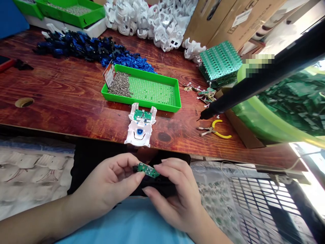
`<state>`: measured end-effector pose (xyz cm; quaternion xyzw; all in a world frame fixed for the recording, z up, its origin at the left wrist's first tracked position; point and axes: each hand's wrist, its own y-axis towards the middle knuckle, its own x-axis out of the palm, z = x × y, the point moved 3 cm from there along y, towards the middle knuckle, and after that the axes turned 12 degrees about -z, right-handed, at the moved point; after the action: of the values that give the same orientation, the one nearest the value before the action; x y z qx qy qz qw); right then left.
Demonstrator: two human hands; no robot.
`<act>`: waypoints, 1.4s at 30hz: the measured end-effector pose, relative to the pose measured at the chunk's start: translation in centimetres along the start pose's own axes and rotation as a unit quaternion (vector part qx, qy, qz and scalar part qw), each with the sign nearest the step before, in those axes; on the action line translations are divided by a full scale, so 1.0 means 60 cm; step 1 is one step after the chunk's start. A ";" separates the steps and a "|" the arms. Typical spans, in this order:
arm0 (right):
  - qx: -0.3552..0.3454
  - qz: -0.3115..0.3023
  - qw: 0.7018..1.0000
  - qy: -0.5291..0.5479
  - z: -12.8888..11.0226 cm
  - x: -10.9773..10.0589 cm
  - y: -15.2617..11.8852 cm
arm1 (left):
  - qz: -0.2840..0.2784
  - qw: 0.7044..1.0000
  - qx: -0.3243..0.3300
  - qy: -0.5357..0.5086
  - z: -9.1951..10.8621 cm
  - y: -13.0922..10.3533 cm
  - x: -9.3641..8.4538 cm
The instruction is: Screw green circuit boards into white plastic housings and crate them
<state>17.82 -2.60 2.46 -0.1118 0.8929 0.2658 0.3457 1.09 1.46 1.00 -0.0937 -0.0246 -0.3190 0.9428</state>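
Just beyond the table's front edge, above my lap, I hold a small green circuit board with tiny parts on it. My left hand is closed, pinching the board's left end between thumb and fingers; a small black part shows at that end. The curled fingers of my right hand grip the right end, while its thumb sits lower, apart from the board. Ahead on the table lie an open white plastic shell with a blue button and, against it, another white shell holding a green board.
A green tray of small screws stands behind the shells. Yellow-handled pliers lie at right, below a black screwdriver-like tool. Blue parts, white shells, stacked green boards and a green basin surround the workspace.
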 end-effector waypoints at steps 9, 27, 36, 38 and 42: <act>-0.061 -0.007 0.991 -0.122 -0.015 -0.001 0.032 | 0.073 0.991 0.077 0.080 0.019 -0.004 0.002; -0.102 -0.117 0.983 0.101 -0.005 0.017 0.086 | -0.054 0.834 0.326 0.442 0.059 -0.006 -0.090; 0.033 0.002 0.989 -0.145 0.077 -0.027 0.155 | 0.064 0.939 0.046 0.334 0.027 0.031 -0.130; 0.056 -0.077 0.974 -0.205 0.080 -0.020 0.164 | 0.055 0.959 0.002 0.278 0.026 0.036 -0.128; 0.049 -0.150 0.959 -0.236 0.072 -0.010 0.163 | -0.041 0.987 -0.024 0.151 0.029 0.050 -0.110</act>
<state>16.93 7.95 4.11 -0.1617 0.7709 0.1852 0.5875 -2.34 8.08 1.53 -0.0660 0.1220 -0.3686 0.9192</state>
